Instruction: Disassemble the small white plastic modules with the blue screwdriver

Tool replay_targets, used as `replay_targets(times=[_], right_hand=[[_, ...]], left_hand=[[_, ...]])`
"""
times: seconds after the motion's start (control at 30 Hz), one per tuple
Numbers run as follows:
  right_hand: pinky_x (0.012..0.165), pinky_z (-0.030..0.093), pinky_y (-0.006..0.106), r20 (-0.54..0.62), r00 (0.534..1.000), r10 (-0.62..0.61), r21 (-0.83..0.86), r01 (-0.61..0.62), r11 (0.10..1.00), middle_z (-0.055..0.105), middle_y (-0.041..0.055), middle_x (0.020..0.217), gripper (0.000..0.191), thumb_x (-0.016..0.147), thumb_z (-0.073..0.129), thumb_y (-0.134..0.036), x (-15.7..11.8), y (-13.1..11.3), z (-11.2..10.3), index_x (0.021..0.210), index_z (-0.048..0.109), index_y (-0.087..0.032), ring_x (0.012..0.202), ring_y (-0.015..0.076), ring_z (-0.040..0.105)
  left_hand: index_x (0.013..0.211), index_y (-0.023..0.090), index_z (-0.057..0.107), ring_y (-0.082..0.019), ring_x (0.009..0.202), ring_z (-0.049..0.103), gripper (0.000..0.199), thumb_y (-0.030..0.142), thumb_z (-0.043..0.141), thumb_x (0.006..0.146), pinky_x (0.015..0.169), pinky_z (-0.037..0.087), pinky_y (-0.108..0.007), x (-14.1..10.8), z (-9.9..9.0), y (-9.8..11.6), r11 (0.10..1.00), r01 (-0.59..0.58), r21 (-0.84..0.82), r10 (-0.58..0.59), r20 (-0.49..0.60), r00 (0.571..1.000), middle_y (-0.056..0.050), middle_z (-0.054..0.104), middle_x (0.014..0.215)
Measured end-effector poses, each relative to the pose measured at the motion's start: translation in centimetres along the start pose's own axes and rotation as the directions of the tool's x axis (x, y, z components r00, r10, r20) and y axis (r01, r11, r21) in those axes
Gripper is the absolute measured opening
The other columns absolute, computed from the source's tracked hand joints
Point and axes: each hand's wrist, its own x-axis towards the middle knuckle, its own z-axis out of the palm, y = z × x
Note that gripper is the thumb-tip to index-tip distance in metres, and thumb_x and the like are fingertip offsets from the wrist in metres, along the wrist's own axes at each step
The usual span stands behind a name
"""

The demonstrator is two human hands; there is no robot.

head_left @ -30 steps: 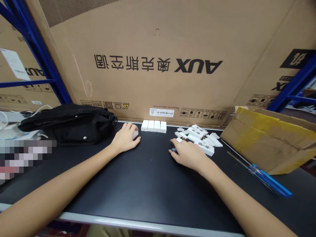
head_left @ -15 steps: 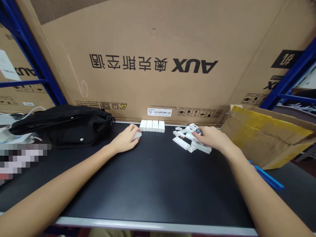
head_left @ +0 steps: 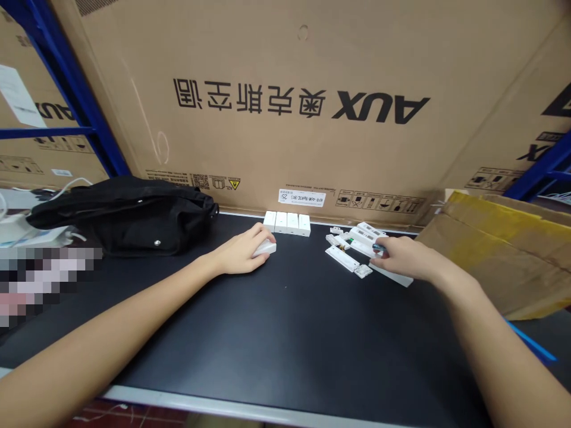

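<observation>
White block (head_left: 266,248) under left hand (head_left: 241,251), pointing right

hands (head_left: 241,251): 2 | white plastic blocks in a row (head_left: 286,223): 4 | black bag (head_left: 125,217): 1

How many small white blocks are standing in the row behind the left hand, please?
4. The white blocks stand side by side in one row at the back edge of the black table, just beyond the left hand.
</observation>
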Motion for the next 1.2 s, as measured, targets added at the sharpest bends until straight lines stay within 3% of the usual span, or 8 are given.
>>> replay_targets(times=[0.17,0.3,0.4,0.63,0.9,1.2], right_hand=[[0.067,0.043,0.033,0.017,0.998,-0.064,0.027,0.063,0.998,0.072,0.0131,0.097,0.042,0.086,0.049,-0.052,-0.5,-1.7,-1.0,0.102,0.066,-0.017,0.083,0.0272,0.066],[0.067,0.042,0.031,0.041,0.951,-0.305,0.117,0.299,0.947,0.071,0.0064,0.085,0.03,0.087,0.05,-0.046,-1.4,-4.3,-1.7,0.085,0.065,-0.021,0.076,0.0223,0.064],[0.068,0.042,0.031,0.079,0.927,-0.366,0.158,0.351,0.923,0.071,0.005,0.082,0.029,0.088,0.05,-0.043,-1.8,-5.2,-1.6,0.076,0.063,-0.021,0.074,0.0208,0.064],[0.068,0.041,0.031,0.076,0.961,-0.267,0.028,0.266,0.964,0.073,0.0069,0.09,0.028,0.089,0.05,-0.042,-1.2,-4.4,-0.8,0.086,0.067,-0.021,0.08,0.0224,0.065],[0.068,0.04,0.032,0.033,0.984,-0.176,-0.039,0.177,0.983,0.073,0.0107,0.093,0.027,0.088,0.049,-0.039,-0.6,-4.1,-0.2,0.084,0.067,-0.019,0.086,0.0258,0.066],[0.068,0.042,0.032,0.023,0.987,-0.162,-0.005,0.162,0.987,0.072,0.0125,0.095,0.032,0.089,0.049,-0.045,-1.2,-3.3,-1.7,0.089,0.067,-0.018,0.083,0.0257,0.066]], left_hand=[[0.123,0.027,0.047,-0.024,0.108,0.059,0.034,0.029,0.05,0.089,0.096,0.05,-0.039,-0.1,0.0,0.1,1.0,0.008,0.004,-0.009,0.012,1.0,-0.006,0.049,0.13],[0.124,0.027,0.046,-0.024,0.11,0.058,0.034,0.03,0.05,0.09,0.095,0.05,-0.04,-0.1,0.0,0.1,1.0,0.012,0.004,-0.012,0.015,1.0,-0.006,0.05,0.13],[0.124,0.027,0.047,-0.025,0.111,0.058,0.035,0.03,0.05,0.09,0.096,0.05,-0.04,0.0,0.1,-0.1,1.0,0.004,-0.001,-0.004,0.011,1.0,-0.007,0.051,0.129],[0.122,0.028,0.048,-0.025,0.11,0.059,0.035,0.029,0.052,0.088,0.098,0.049,-0.041,0.0,0.3,-0.4,1.0,-0.011,-0.018,0.011,-0.003,1.0,-0.006,0.053,0.128],[0.124,0.027,0.047,-0.025,0.112,0.058,0.034,0.034,0.052,0.091,0.099,0.048,-0.04,-0.1,0.5,-0.3,1.0,-0.014,0.007,0.014,-0.011,1.0,-0.007,0.053,0.128],[0.13,0.024,0.046,-0.025,0.115,0.057,0.045,0.052,0.046,0.096,0.099,0.046,-0.039,0.0,0.4,0.0,0.999,-0.011,0.045,0.01,0.019,1.0,-0.009,0.057,0.127]])
